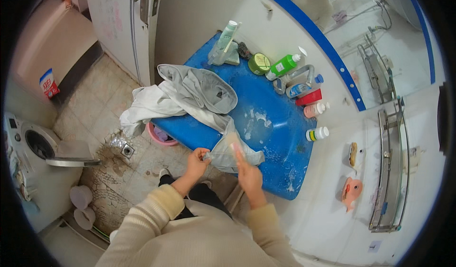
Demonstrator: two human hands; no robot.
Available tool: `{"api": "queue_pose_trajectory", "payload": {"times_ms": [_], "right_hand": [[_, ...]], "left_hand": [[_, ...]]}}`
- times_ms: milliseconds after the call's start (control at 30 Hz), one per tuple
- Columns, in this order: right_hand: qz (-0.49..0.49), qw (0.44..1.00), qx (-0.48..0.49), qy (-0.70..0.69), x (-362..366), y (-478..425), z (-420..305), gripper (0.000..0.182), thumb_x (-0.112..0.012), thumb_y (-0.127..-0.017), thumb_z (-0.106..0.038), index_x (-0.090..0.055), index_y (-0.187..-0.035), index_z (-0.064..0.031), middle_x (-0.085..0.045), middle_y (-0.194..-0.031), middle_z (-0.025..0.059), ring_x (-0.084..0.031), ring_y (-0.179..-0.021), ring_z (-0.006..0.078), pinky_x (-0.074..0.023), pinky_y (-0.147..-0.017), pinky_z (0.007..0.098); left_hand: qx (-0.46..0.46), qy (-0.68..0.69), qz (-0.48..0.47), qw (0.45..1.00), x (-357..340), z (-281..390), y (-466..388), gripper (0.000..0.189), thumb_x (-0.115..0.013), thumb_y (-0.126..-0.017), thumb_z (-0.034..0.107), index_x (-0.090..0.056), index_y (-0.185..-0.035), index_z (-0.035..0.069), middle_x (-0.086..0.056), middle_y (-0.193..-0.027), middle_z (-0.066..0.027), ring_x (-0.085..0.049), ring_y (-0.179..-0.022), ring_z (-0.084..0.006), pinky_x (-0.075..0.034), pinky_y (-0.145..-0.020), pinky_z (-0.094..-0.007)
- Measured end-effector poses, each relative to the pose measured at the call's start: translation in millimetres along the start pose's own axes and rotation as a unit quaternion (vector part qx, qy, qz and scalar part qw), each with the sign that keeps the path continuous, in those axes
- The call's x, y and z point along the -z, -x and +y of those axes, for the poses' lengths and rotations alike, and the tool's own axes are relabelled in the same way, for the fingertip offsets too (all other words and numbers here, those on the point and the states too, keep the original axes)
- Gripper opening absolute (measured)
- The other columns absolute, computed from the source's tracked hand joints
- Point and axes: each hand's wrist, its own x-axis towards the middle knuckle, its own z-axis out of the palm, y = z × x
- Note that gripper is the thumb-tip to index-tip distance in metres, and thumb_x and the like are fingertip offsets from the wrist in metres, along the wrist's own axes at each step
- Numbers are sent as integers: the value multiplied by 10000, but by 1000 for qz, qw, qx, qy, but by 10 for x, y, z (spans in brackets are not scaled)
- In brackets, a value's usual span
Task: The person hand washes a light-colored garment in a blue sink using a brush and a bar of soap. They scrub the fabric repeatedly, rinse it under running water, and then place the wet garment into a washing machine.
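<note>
A pale grey garment (199, 89) lies bunched over the near-left edge of a blue washbasin (245, 85), its wide opening turned upward. One end stretches toward me along the front of the basin. My left hand (198, 164) pinches the edge of that end between thumb and fingers. In my right hand (248, 174) is a pale scrubbing brush (234, 146), blurred, so its exact kind is hard to make out. It sits over the stretched cloth. White suds and cloudy water (258, 119) show in the bowl beyond.
Along the basin's back stand a green pump bottle (283, 67), a green jar (259, 64), a faucet (302, 73), a red tube (309, 98) and a white bottle (317, 134). Below is a pink basin (162, 139). A front-loading washing machine (34, 142) has its door open.
</note>
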Motion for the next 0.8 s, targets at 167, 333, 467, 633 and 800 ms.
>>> {"api": "queue_pose_trajectory", "payload": {"times_ms": [167,333,467,633,800], "right_hand": [[-94,994,-53,2,-132,216,8,429,-446,-897,-242,-459,-1317,-324,-616,-722,194,-596,-658,380,-472,-610,485],[-73,976,-193,66,181,238,540,293,-508,-882,-254,-612,-1156,-263,-625,-768,189,-597,-651,373,-474,-594,458],[-85,995,-56,-4,-17,362,26,254,-512,-885,-259,-646,-1097,-222,-625,-770,192,-599,-654,370,-470,-589,456],[-27,975,-218,19,256,395,751,259,-504,-892,-266,-637,-1112,-233,-619,-765,199,-595,-662,383,-462,-574,465],[-87,994,-68,16,98,340,-83,352,-498,-894,-278,-537,-1240,-331,-615,-801,207,-589,-669,393,-474,-600,479]], "left_hand": [[46,-35,9,998,52,219,171,324,-657,-729,-92,-566,-1023,7,-575,-866,-11,-530,-738,-85,-436,-643,-231],[43,7,-4,999,53,98,117,319,-612,-751,-102,-566,-1039,28,-545,-869,-11,-503,-737,-80,-430,-645,-232],[78,8,-14,997,49,217,129,328,-595,-748,-109,-567,-1036,45,-506,-841,6,-482,-744,-82,-412,-658,-230],[72,17,-15,997,89,133,127,340,-591,-740,-113,-572,-1032,60,-471,-827,17,-449,-743,-91,-386,-670,-224],[66,26,-21,997,90,70,83,349,-596,-731,-113,-575,-1028,69,-465,-834,17,-440,-736,-92,-384,-659,-225]]}}
